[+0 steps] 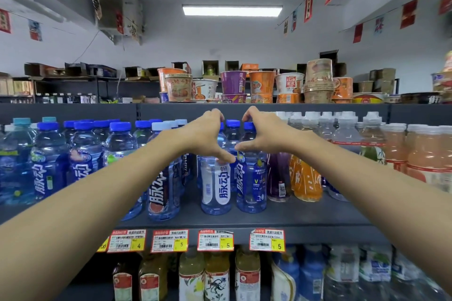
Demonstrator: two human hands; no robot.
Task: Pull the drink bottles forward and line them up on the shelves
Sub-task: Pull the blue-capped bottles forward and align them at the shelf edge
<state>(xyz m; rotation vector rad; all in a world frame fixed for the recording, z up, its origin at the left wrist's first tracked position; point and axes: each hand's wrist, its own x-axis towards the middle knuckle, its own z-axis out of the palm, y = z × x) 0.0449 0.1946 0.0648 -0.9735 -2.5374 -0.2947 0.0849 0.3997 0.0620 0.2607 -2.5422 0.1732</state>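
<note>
Blue-capped drink bottles fill the dark grey shelf [281, 217] at chest height. My left hand [204, 135] curls round the neck of a bottle with a white and blue label [216, 186], thumb pointing down across its shoulder. Beside it, my right hand [265, 133] grips the upper part of a blue-labelled bottle [252, 186] just under its blue cap. These two bottles stand upright side by side near the shelf's front. A dark-labelled bottle [162, 193] stands left of them, partly behind my left forearm.
Purple [278, 178] and orange [308, 181] drinks stand to the right, then pink juice bottles [425, 156]. More blue bottles [49, 161] crowd the left. Noodle cups [259, 85] sit on the top shelf. Price tags [215, 239] hang on the shelf edge above a lower row of bottles [216, 278].
</note>
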